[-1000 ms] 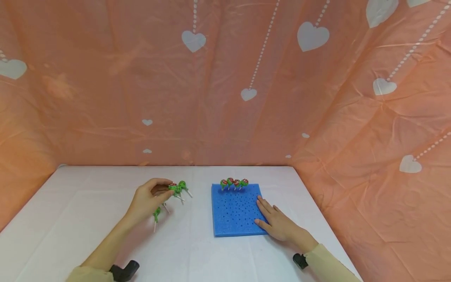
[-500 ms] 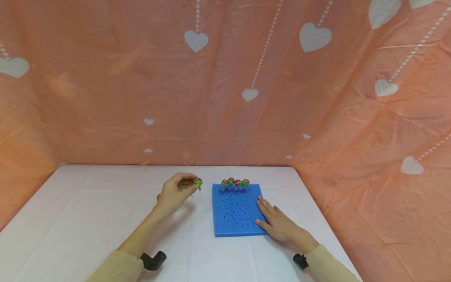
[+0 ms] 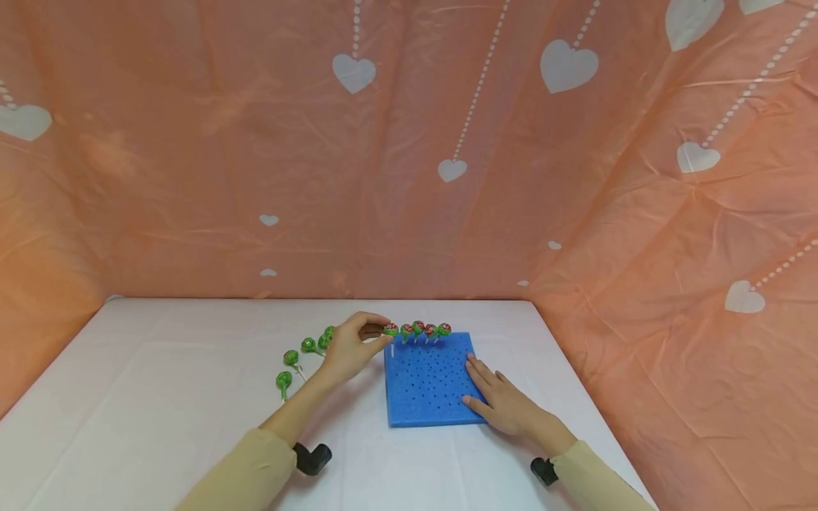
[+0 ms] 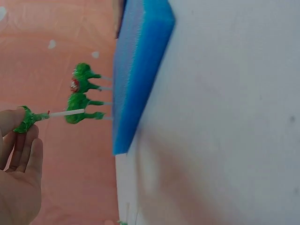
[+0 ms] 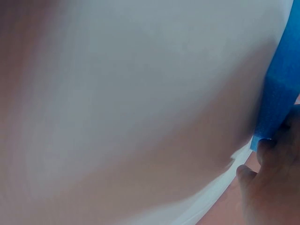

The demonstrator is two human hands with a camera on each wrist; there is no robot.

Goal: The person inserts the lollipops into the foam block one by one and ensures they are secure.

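Observation:
My left hand (image 3: 350, 349) pinches a lollipop (image 3: 391, 330) by its green and red wrapped head, its white stick pointing down over the back left corner of a blue foam block (image 3: 424, 387). The left wrist view shows the stick of this lollipop (image 4: 35, 118) free of the foam. Several lollipops (image 3: 418, 328) stand in a row along the block's back edge, sticks in the foam. Small holes dot the block's top. My right hand (image 3: 505, 406) rests with straight fingers on the block's right edge; the right wrist view shows this hand (image 5: 276, 173) at the foam's side.
Several more lollipops (image 3: 290, 358) lie on the white tablecloth (image 3: 160, 397) left of the block, partly behind the left hand and forearm. An orange curtain (image 3: 396, 234) with white hearts hangs behind the table and at its right side.
My left hand has picked up a lollipop from the loose ones at the left and carried it right to the block's back left corner. The right hand stays in place.

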